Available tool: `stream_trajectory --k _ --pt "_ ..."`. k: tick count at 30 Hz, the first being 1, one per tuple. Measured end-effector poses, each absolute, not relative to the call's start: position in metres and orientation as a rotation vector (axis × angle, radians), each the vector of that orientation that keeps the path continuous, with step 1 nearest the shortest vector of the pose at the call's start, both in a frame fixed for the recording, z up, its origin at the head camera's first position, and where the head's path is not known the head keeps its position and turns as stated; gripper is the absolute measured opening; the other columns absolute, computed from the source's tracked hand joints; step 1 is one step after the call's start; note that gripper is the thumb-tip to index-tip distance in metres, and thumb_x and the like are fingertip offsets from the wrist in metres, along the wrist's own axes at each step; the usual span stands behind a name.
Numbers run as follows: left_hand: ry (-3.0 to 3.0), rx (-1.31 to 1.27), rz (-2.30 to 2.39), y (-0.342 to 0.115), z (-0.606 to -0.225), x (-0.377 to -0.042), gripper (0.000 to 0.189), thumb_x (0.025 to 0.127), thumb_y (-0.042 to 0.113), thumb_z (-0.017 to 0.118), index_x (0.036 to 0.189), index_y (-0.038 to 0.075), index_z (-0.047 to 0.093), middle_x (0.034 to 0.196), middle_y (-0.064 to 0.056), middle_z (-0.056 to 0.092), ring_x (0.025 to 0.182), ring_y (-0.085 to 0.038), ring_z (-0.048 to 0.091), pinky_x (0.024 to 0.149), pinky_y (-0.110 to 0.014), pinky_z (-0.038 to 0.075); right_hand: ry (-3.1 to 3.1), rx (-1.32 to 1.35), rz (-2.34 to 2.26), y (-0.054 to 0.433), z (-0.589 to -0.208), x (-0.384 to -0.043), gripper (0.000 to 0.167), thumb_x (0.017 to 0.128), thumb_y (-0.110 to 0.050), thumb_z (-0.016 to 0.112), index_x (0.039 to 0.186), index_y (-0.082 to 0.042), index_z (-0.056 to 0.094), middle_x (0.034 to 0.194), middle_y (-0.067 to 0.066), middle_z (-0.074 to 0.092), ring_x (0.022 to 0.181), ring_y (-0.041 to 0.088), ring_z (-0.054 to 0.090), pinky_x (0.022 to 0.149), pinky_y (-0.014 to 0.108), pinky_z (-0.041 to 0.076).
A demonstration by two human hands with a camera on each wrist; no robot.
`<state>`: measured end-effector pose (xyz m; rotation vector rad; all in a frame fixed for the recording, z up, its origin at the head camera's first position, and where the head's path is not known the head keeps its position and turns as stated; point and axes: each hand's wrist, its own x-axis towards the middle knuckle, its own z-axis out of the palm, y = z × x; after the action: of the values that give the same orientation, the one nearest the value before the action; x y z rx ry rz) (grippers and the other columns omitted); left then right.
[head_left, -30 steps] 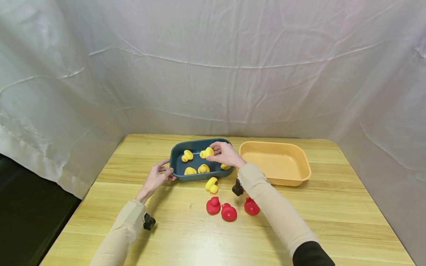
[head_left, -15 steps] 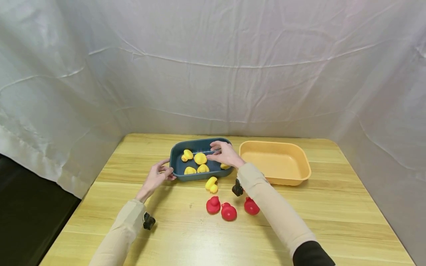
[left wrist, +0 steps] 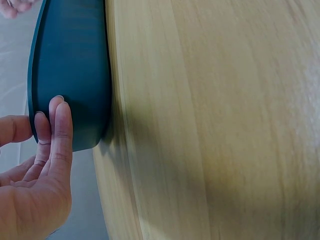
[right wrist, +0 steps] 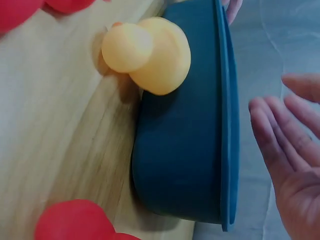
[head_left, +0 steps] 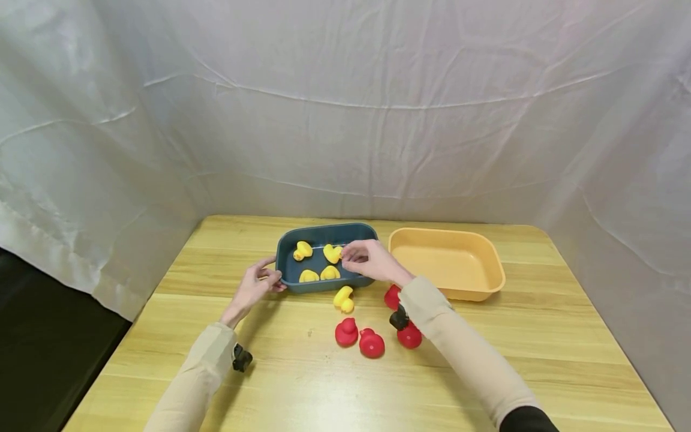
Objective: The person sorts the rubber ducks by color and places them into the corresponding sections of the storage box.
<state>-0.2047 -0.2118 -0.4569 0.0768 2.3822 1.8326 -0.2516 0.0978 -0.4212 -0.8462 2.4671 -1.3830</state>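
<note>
A dark blue tub (head_left: 310, 287) holds several yellow rubber ducks; one of them, a yellow duck (head_left: 332, 253), lies just left of my right fingertips. My left hand (head_left: 252, 292) pinches the tub's left end, with fingers (left wrist: 62, 135) against the outer wall and the thumb at the rim. Over the tub's right side hovers my right hand (head_left: 372, 261), fingers loosely bent. The right wrist view has nothing between that hand's thumb and fingers (right wrist: 270, 135). Another yellow duck (head_left: 343, 299) lies on the table, close against the tub's front wall.
Several red rubber ducks, among them a front red duck (head_left: 372, 344) and a red duck (head_left: 392, 297) near my right wrist, lie on the wooden table (head_left: 291, 384). A yellow-orange tub (head_left: 448, 264) stands right of the blue one. Behind the table hangs a pale curtain (head_left: 345, 150).
My right hand has let go of a yellow duck, which has dropped into the blue tub and rolled over. That hand has then shifted right and toward me. The left hand has stayed put.
</note>
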Motion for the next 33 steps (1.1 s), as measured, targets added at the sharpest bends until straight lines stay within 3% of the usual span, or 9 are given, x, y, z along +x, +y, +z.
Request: stream_trajectory --k 4,10,21,33 --pt "2.373 0.081 1.847 -0.211 -0.458 -0.205 0.056 0.101 0.001 0.053 0.151 -0.012 0.030 0.100 -0.029 0.067 0.075 -0.017 0.073 0.082 -0.040 0.066 2.361 -0.898 -1.377 0.103 -0.423 -0.239 0.022 0.091 -0.005 0.073 0.111 0.002 0.070 0.104 0.015 0.075 0.093 0.017 0.072 0.092 0.028 0.063" --pt "2.371 0.073 1.848 -0.210 -0.460 -0.206 0.056 0.101 0.000 0.053 0.151 -0.012 0.031 0.099 -0.027 0.067 0.076 -0.019 0.073 0.083 -0.042 0.066 2.231 -0.968 -1.325 0.111 -0.430 -0.225 0.024 0.092 -0.003 0.070 0.114 0.006 0.069 0.112 0.022 0.074 0.103 0.028 0.072 0.093 0.024 0.062" --pt "2.375 0.073 1.842 -0.212 -0.460 -0.206 0.056 0.101 0.001 0.053 0.151 -0.011 0.031 0.100 -0.027 0.067 0.078 -0.020 0.073 0.085 -0.044 0.065 2.214 -1.014 -1.173 0.121 -0.440 -0.216 0.044 0.094 -0.007 0.069 0.136 0.003 0.059 0.137 0.021 0.063 0.128 0.034 0.062 0.112 0.043 0.051" --pt "2.384 0.070 1.831 -0.212 -0.461 -0.206 0.057 0.101 0.002 0.053 0.152 -0.011 0.030 0.109 -0.037 0.064 0.079 -0.018 0.073 0.084 -0.042 0.066 2.235 -1.063 -1.092 0.121 -0.448 -0.219 0.048 0.096 -0.010 0.068 0.141 0.001 0.056 0.142 0.019 0.060 0.134 0.033 0.057 0.116 0.045 0.046"
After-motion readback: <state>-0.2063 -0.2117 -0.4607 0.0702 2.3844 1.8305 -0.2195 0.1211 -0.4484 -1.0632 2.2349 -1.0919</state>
